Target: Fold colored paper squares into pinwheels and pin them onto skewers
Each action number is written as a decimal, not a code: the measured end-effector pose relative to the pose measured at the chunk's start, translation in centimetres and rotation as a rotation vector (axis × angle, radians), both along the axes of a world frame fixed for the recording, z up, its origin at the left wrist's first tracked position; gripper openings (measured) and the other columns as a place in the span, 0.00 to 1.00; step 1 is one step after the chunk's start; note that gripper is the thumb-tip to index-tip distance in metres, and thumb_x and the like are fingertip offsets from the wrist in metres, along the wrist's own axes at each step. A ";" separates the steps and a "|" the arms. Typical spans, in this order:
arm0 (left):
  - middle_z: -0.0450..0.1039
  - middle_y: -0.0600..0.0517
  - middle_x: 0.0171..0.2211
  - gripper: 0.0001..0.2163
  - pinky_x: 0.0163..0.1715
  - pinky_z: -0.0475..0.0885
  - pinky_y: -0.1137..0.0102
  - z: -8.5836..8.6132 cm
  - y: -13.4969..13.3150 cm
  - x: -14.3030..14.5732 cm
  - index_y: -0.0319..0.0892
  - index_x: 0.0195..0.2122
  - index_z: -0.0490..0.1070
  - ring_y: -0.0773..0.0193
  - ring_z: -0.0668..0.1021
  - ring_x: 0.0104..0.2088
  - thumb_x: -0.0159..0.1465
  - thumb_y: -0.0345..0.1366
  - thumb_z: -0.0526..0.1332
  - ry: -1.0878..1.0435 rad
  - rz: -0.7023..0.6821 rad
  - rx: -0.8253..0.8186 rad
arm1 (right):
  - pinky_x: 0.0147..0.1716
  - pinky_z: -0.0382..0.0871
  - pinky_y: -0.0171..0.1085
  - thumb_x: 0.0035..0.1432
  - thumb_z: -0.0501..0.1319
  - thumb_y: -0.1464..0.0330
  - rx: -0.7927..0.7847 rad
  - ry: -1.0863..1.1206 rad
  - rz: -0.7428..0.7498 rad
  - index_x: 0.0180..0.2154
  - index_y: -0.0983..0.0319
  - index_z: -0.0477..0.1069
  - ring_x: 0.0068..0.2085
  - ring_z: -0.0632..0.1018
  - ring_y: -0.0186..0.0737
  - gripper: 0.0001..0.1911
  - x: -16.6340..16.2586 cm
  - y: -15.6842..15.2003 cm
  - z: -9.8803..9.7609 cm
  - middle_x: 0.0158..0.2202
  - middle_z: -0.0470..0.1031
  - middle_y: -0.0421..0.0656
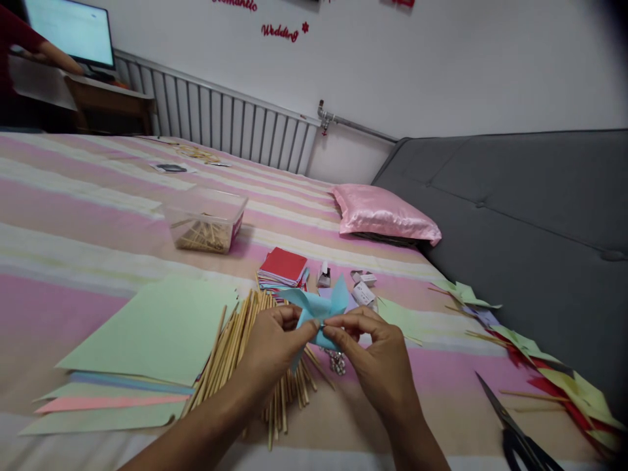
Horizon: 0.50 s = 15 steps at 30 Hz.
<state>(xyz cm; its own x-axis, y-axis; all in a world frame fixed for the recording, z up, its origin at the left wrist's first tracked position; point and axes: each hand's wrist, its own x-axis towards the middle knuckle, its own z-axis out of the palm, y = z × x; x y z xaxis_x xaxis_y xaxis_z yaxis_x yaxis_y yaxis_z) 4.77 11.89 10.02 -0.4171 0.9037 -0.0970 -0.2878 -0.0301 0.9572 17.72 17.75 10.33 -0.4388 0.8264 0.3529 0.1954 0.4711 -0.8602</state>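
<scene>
A light blue paper pinwheel (318, 304) with folded blades is held up between both hands. My left hand (275, 337) grips its left side, thumb near the middle. My right hand (375, 343) pinches at the pinwheel's centre, where a small dark spot shows; whether that is a pin I cannot tell. Below it lie a pile of thin wooden sticks (230, 347) and a small heap of shiny metal pieces (335, 361). Just behind are a stack of coloured paper squares (285, 263) and small white boxes (364, 293).
Large coloured paper sheets (147, 327) lie at left, a clear plastic box (209, 226) of sticks beyond. Black-handled scissors (510, 422) rest at right near several paper pinwheels on sticks (534, 356). A pink pillow (385, 212) sits by the grey headboard (515, 190). A person (19, 52) is at a desk.
</scene>
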 end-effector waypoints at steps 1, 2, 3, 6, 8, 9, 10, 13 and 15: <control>0.76 0.51 0.20 0.05 0.27 0.65 0.73 0.0 0.0 0.0 0.38 0.21 0.75 0.66 0.73 0.23 0.43 0.33 0.67 0.009 0.012 0.004 | 0.27 0.63 0.34 0.48 0.65 0.67 0.005 -0.003 -0.003 0.27 0.57 0.78 0.26 0.68 0.34 0.02 0.0 0.0 0.0 0.24 0.70 0.39; 0.75 0.52 0.20 0.05 0.27 0.65 0.73 0.1 -0.1 0.1 0.38 0.21 0.75 0.66 0.73 0.22 0.43 0.33 0.67 0.021 0.024 0.006 | 0.27 0.63 0.34 0.49 0.65 0.67 0.007 -0.005 -0.005 0.27 0.57 0.78 0.27 0.68 0.34 0.02 0.0 0.0 0.0 0.25 0.70 0.40; 0.75 0.52 0.20 0.04 0.26 0.65 0.73 0.1 -0.1 0.1 0.39 0.21 0.75 0.66 0.73 0.22 0.43 0.33 0.66 0.034 0.033 0.007 | 0.28 0.63 0.34 0.49 0.65 0.67 0.006 -0.009 -0.003 0.27 0.58 0.77 0.27 0.68 0.35 0.02 0.0 0.0 0.1 0.25 0.70 0.40; 0.75 0.52 0.20 0.03 0.26 0.65 0.73 0.2 -0.1 0.1 0.39 0.21 0.75 0.66 0.73 0.23 0.45 0.33 0.65 0.078 0.029 0.014 | 0.28 0.63 0.34 0.50 0.64 0.67 -0.005 -0.027 0.016 0.27 0.57 0.77 0.27 0.68 0.34 0.03 0.0 0.0 0.1 0.26 0.71 0.40; 0.75 0.52 0.20 0.04 0.26 0.65 0.73 0.2 -0.1 0.2 0.39 0.22 0.75 0.66 0.73 0.23 0.45 0.33 0.65 0.104 0.031 0.024 | 0.28 0.62 0.34 0.51 0.64 0.67 -0.010 -0.034 0.025 0.27 0.57 0.77 0.27 0.68 0.34 0.03 0.0 0.0 0.1 0.26 0.71 0.40; 0.75 0.52 0.20 0.04 0.26 0.65 0.73 0.2 -0.1 0.1 0.39 0.22 0.75 0.66 0.73 0.23 0.45 0.33 0.65 0.112 0.031 0.030 | 0.27 0.62 0.34 0.51 0.64 0.67 -0.009 -0.034 0.025 0.27 0.57 0.77 0.27 0.68 0.34 0.04 0.0 -0.1 0.1 0.26 0.71 0.40; 0.75 0.52 0.21 0.04 0.26 0.65 0.72 0.2 -0.1 0.1 0.39 0.22 0.75 0.66 0.73 0.23 0.46 0.33 0.65 0.118 0.031 0.035 | 0.27 0.62 0.34 0.51 0.64 0.67 -0.007 -0.032 0.023 0.27 0.57 0.77 0.27 0.67 0.34 0.04 0.0 -0.1 0.2 0.26 0.71 0.40; 0.75 0.52 0.20 0.03 0.26 0.65 0.72 0.1 -0.1 0.1 0.39 0.22 0.75 0.66 0.73 0.23 0.46 0.33 0.64 0.134 0.025 0.046 | 0.27 0.61 0.34 0.51 0.63 0.67 -0.006 -0.028 0.015 0.26 0.58 0.77 0.27 0.67 0.34 0.04 0.0 -0.2 0.2 0.25 0.70 0.39; 0.74 0.52 0.20 0.03 0.26 0.65 0.72 -0.1 -0.1 0.0 0.39 0.21 0.74 0.66 0.73 0.23 0.46 0.33 0.64 0.144 0.018 0.050 | 0.28 0.61 0.34 0.51 0.63 0.67 -0.015 -0.028 0.013 0.27 0.58 0.77 0.27 0.67 0.34 0.04 -0.1 -0.2 0.3 0.25 0.70 0.39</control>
